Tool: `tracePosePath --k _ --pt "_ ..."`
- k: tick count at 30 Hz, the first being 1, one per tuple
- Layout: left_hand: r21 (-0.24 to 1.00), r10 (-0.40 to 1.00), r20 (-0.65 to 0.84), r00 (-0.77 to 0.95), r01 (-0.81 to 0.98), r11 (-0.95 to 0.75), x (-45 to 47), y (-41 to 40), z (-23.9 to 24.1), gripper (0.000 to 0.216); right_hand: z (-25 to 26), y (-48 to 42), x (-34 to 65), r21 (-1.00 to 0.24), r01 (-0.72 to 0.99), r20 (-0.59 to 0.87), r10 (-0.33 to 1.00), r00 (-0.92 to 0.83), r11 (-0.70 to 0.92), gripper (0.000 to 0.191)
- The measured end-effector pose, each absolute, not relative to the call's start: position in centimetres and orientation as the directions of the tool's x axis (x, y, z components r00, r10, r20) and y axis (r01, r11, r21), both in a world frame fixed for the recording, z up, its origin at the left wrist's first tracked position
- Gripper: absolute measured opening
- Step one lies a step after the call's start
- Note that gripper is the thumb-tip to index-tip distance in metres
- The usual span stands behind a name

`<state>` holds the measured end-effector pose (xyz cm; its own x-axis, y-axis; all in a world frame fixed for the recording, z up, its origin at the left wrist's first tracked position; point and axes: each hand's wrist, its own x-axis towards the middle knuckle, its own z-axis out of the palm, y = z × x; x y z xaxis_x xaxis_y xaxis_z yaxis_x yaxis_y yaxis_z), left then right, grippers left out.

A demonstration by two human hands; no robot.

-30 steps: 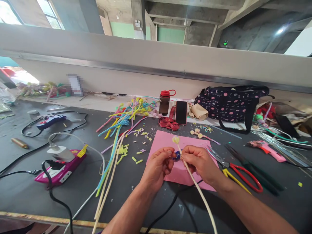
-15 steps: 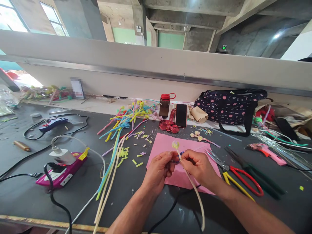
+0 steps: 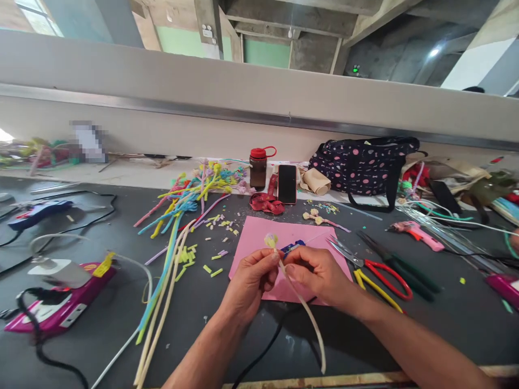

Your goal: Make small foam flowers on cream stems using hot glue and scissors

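A pipe-cleaner flower with a pale yellow and lilac head (image 3: pixel 271 240) stands up between my hands. Its long cream stem (image 3: pixel 310 316) curves down toward the table's front edge. My left hand (image 3: pixel 252 278) pinches the stem just below the head, thumb against forefinger. Close on the right, my right hand (image 3: pixel 318 274) has its thumb and curled fingers on the same stem, a little lower. Behind the right fingers a blue tool (image 3: pixel 294 247) shows in part; its lower portion is hidden. Beneath both hands lies a pink sheet (image 3: pixel 251 237).
Red-handled scissors (image 3: pixel 387 278), dark green pliers (image 3: pixel 409 273) and a pink glue gun (image 3: pixel 417 235) lie right. Left are long pipe cleaners (image 3: pixel 162 302), cut yellow bits (image 3: pixel 186 255) and a magenta power strip (image 3: pixel 93 286). A bottle (image 3: pixel 258 170), phone (image 3: pixel 287 183) and bag (image 3: pixel 360 167) stand behind.
The view has swung right, so things appear farther left. My right fingers have slid slightly away from the flower head, and more of the blue tool shows. My left hand still pinches the stem.
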<state>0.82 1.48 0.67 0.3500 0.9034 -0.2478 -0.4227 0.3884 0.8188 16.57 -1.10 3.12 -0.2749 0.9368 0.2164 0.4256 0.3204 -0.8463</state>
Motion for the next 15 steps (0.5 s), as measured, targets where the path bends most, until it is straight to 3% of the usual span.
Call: tracePosePath --k 6,8,12,15 --pt "0.816 0.896 -0.209 0.392 -0.435 0.381 0.9 1.6 1.0 0.014 3.3 -2.8 24.0 -0.778 0.611 0.196 0.980 0.014 0.147 0.020" --pt "0.807 0.895 -0.226 0.384 -0.441 0.393 0.9 1.6 1.0 0.013 2.3 -3.9 27.5 -0.623 0.779 0.208 0.975 0.073 0.074 0.022" --pt "0.786 0.885 -0.257 0.389 -0.449 0.426 1.0 1.6 0.9 0.012 -0.7 -6.6 32.9 -0.146 0.988 0.184 0.980 0.082 -0.055 0.033" --pt "0.763 0.863 -0.264 0.431 -0.454 0.460 1.2 1.5 0.8 0.014 -2.7 -8.0 34.5 -0.023 0.999 0.106 0.994 0.034 -0.032 0.042"
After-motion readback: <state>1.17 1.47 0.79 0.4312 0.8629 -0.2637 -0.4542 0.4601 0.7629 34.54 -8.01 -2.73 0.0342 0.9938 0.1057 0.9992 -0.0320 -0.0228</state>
